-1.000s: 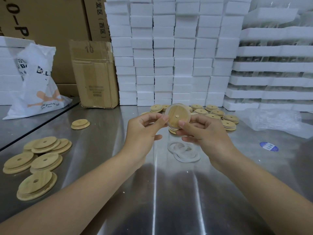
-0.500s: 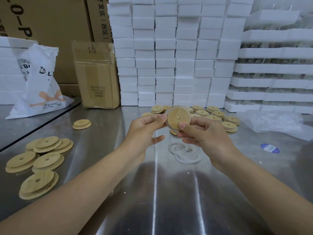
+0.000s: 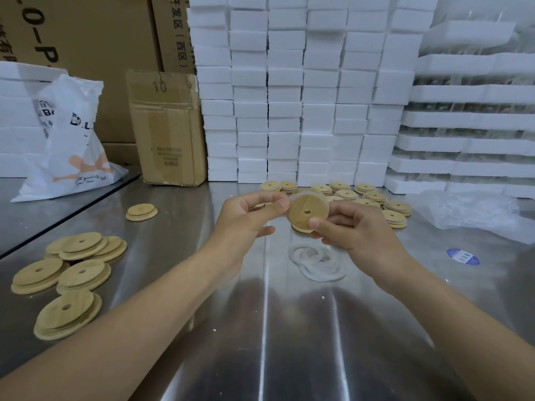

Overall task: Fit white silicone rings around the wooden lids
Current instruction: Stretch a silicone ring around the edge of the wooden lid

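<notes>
Work surface: stainless steel table (image 3: 260, 328), brushed finish, reflecting overhead light in pale streaks. A second steel table (image 3: 43, 204) adjoins at left, separated by a dark seam. Rear boundary: white foam blocks (image 3: 289, 111) stacked in tall columns; at right, long foam trays (image 3: 463, 117) layered in tiers. An upright cardboard carton (image 3: 168, 134) marked "10" stands on the table beside the blocks, with larger printed cartons (image 3: 95, 39) behind it. A white printed plastic bag (image 3: 72, 146) leans at left. Crumpled clear plastic film (image 3: 474, 212) and a blue sticker (image 3: 462, 256) lie at right.
</notes>
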Demonstrator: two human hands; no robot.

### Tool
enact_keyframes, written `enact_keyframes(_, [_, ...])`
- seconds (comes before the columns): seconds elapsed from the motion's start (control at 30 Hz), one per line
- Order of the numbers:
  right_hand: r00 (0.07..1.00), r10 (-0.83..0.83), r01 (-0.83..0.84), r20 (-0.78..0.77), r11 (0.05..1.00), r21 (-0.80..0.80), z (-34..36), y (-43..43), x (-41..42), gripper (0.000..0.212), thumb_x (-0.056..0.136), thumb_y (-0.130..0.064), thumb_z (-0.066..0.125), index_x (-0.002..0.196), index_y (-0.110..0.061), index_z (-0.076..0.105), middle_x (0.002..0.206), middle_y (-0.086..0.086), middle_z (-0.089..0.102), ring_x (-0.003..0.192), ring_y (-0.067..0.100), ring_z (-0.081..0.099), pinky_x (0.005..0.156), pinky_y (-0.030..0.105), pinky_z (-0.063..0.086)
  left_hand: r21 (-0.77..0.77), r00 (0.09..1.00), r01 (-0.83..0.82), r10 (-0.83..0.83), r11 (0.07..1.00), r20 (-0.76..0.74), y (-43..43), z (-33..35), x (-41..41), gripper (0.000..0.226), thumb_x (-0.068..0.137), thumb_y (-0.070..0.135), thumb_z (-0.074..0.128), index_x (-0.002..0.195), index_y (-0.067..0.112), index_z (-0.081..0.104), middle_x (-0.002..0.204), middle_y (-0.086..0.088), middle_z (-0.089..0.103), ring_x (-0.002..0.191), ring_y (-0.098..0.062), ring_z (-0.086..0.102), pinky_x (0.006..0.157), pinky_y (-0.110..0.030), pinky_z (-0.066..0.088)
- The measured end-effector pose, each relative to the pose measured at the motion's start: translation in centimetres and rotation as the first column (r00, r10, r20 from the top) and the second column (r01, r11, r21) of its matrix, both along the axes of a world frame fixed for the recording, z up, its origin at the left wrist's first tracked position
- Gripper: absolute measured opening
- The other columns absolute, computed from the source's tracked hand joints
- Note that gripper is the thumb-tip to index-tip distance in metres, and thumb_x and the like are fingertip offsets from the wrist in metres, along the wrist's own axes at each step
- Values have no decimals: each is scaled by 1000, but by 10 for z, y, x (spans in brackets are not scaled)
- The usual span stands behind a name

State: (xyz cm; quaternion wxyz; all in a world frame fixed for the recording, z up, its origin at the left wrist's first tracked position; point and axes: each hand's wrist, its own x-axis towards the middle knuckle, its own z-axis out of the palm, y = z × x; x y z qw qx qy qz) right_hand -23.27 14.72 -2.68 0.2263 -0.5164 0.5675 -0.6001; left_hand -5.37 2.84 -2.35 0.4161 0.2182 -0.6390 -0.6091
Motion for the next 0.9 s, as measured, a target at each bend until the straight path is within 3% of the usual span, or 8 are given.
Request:
enact_keyframes(0.13, [997,17,-17,-74,1000,-1,-2,-1,-1,7,89,-14,81,96,-11,79,84,11,79,79,15,74,69,18,54,-60,1000,-14,14,998,12,-1,0,-1,17,96,21,79,82,31,82,117,14,80,106,-4,75,79,-26,53])
enact_keyframes(0.27, [993,54,-54,-104,999,5,-1,-1,-3,10,91,-17,80,98,-10,79,84,9,79,76,10,72,67,14,50,-89,1000,-28,28,996,2,-1,0,-3,15,100,22,74,86,26,77,115,15,81,103,0,75,76,-22,54])
enact_keyframes(0.43, [992,69,-68,-106,998,12,-2,1,-6,9,92,-14,79,100,-11,79,89,7,80,79,14,74,68,14,50,-86,998,41,-38,995,40,-2,-3,-2,12,101,20,73,90,23,77,116,10,81,102,-4,74,74,-20,57])
enact_keyframes(0.6, [992,28,-29,-125,1000,-11,-1,2,-7,8,89,-8,82,95,-6,78,86,9,79,76,13,73,67,12,50,-141,998,12,-2,990,70,-4,-6,-2,6,98,19,76,99,22,81,112,0,82,103,-10,73,76,-23,57])
enact_keyframes(0.77, [1000,-15,14,-25,1000,-28,-1,0,-2,11,89,-12,82,97,-8,76,84,9,80,81,20,79,66,14,52,-129,999,-41,43,991,14,-4,-11,-6,3,94,19,81,96,21,81,107,4,81,101,-15,77,71,-21,59])
enact_keyframes(0.9, [996,-72,73,43,997,-11,0,1,1,15,90,-19,82,101,-11,76,85,10,81,83,22,80,64,17,53,-76,997,-51,55,996,52,-3,-14,-9,6,93,21,83,95,17,81,106,2,81,94,-13,76,67,-21,58])
